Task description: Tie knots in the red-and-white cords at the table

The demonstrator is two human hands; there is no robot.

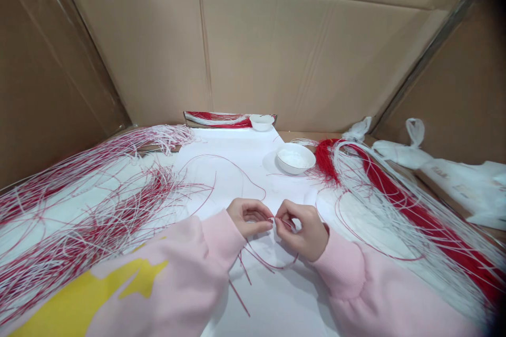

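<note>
My left hand (247, 217) and my right hand (302, 231) meet in front of me, their fingertips pinching a thin red-and-white cord (272, 219) between them. The exact grip is partly hidden by my fingers. Loose red strands (253, 258) of the cord trail below my hands onto a white paper sheet (221, 179). To my right lies a thick bundle of red and white cords (411, 210). A loose heap of similar cords (90, 216) spreads to my left. A white ceramic bowl (295, 158) holding white contents stands on the paper beyond my right hand.
A smaller white bowl (261, 122) and another red-and-white bundle (217, 119) sit at the far end. White plastic bags (403, 154) lie at the right. Cardboard walls (300, 47) enclose the work surface at the back and sides.
</note>
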